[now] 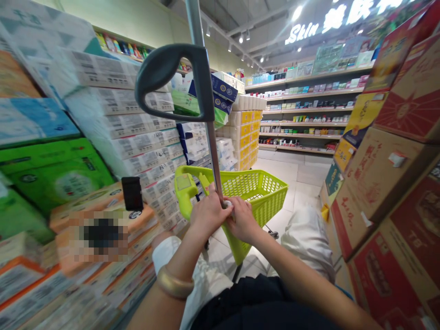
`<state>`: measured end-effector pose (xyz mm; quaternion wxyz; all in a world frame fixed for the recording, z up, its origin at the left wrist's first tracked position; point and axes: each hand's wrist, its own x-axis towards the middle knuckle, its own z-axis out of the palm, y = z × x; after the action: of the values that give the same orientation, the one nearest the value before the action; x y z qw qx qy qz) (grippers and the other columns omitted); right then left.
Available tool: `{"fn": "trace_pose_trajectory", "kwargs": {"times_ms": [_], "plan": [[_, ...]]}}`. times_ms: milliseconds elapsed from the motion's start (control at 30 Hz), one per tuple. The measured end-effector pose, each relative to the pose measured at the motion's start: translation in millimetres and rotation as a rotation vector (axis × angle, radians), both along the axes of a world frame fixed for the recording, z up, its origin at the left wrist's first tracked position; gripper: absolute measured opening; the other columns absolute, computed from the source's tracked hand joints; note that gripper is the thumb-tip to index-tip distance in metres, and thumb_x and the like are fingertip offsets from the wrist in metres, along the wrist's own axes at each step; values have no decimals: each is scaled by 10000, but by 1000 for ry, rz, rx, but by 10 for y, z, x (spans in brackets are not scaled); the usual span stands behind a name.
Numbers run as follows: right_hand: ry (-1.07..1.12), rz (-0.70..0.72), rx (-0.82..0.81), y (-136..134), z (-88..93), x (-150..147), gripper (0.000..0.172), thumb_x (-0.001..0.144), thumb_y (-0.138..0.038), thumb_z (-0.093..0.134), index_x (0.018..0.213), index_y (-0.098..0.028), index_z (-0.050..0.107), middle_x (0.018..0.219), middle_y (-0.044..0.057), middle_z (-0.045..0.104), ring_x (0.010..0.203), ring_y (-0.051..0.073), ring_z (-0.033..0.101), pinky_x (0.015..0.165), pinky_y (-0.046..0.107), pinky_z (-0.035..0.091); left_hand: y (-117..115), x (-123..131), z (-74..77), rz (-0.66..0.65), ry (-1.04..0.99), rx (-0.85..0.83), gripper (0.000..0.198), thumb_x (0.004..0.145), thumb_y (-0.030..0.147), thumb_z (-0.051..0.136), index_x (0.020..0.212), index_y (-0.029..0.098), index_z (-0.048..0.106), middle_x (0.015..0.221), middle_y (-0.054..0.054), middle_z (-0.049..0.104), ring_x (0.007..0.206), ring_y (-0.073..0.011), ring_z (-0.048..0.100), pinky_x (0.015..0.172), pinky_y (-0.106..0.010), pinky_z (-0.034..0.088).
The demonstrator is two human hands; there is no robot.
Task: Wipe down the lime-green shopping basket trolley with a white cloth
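A shiny metal pole (216,169) with a grey loop handle (202,87) stands in front of me, slightly tilted and running out of the top of the view. My left hand (209,213) is closed round its lower part. Against it from the other side presses my right hand (242,221), fingers curled in at the pole. A small white piece (227,204) shows between my thumbs; what it is I cannot make out. Just behind my hands stands a lime-green shopping cart (268,195) with a lattice basket, its grip (185,197) to the left.
On the left, a black phone-like object (132,193) stands on orange packs (144,217), beside stacked wrapped packs (144,149). Cardboard cartons (385,169) line the right side. Product shelves (309,110) stand across the back, past a pale tiled floor (280,172).
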<state>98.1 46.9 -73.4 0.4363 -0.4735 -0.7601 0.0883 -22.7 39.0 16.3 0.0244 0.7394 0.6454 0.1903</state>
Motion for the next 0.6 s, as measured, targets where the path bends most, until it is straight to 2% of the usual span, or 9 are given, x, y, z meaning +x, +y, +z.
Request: {"fn": "trace_pose_trajectory", "kwargs": {"times_ms": [67, 167, 300, 367, 433, 533, 600], "plan": [[34, 35, -7, -39, 29, -3, 570, 716, -76, 537, 1261, -239, 496, 1167, 70, 599, 1137, 232, 516, 990, 411, 344, -1, -27, 14, -9, -4, -12, 713, 751, 460, 665, 1323, 126, 403, 1002, -161, 725, 976, -331, 684, 738, -350, 474], [118, 66, -22, -85, 21, -12, 556, 708, -90, 533, 1242, -241, 500, 1214, 67, 594, 1183, 233, 508, 1067, 456, 302, 0, -61, 26, -21, -30, -35, 686, 744, 434, 686, 1308, 142, 425, 1004, -146, 727, 992, -326, 680, 730, -340, 469], [269, 23, -16, -95, -34, -18, 625, 741, -197, 570, 1342, -196, 398, 1338, 129, 511, 1270, 279, 457, 1097, 504, 301, 5, -80, 14, -29, -72, -20, 669, 718, 392, 723, 1285, 165, 449, 959, -106, 737, 968, -304, 687, 726, -322, 464], [306, -8, 37, -101, 0, -5, 677, 770, -252, 582, 1396, -179, 334, 1412, 157, 435, 1331, 295, 396, 1112, 502, 300, 7, -83, 8, -34, -88, -18, 639, 721, 375, 721, 1267, 171, 457, 928, -89, 740, 945, -289, 692, 728, -316, 463], [289, -44, 115, -135, 104, 16, 675, 789, -279, 590, 1406, -187, 334, 1474, 155, 352, 1399, 311, 294, 1144, 519, 250, 6, -83, 10, -41, -94, -32, 593, 729, 363, 714, 1237, 176, 469, 921, -81, 741, 931, -282, 694, 728, -318, 465], [211, -131, 230, -239, 336, 53, 587, 790, -298, 630, 1346, -257, 447, 1526, 100, 256, 1456, 359, 109, 1149, 597, 159, 0, -82, 29, -58, -99, -56, 501, 746, 334, 693, 1181, 192, 488, 935, -72, 742, 928, -279, 694, 730, -324, 474], [177, -166, 266, -310, 474, 72, 478, 791, -309, 660, 1255, -308, 543, 1518, 55, 267, 1458, 383, 59, 1121, 631, 177, -5, -80, 44, -71, -97, -65, 448, 757, 312, 668, 1153, 197, 495, 930, -69, 740, 920, -284, 695, 726, -333, 483]]}}
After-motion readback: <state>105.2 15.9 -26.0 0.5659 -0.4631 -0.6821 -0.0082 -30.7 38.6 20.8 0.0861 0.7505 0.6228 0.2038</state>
